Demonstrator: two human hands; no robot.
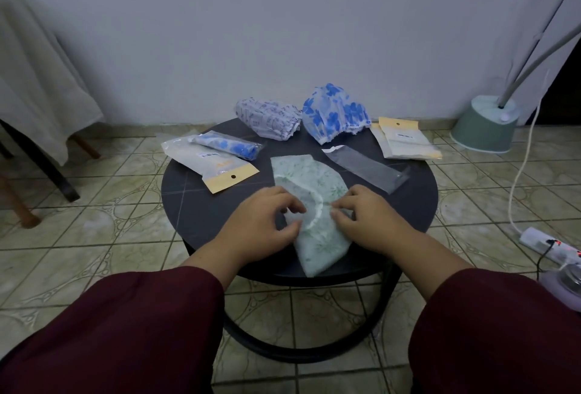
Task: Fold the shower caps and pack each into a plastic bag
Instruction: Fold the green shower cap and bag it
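Here the round dark worktop (188, 205) carries everything, and on its near middle lies the green-patterned shower cap (309, 183), flattened into a long shape whose axis runs from the far left toward the near edge, roughly away from the person and slightly slanted. Both hands sit on its middle stretch, one to each side of that axis: the left hand (267, 220) pinches the cap's left edge with curled fingers, and the right hand (361, 214) presses and pinches the right edge likewise. Neither is nearer; the fold, I judge, will turn on drawing the sides across the long axis. The empty clear plastic bag (367, 170) lies just beyond the right hand, its length slanting too, so the right hand looks better placed to reach it. Farther back rest two unfolded caps, the blue-flowered cap (333, 117) and the lilac-printed cap (267, 120).
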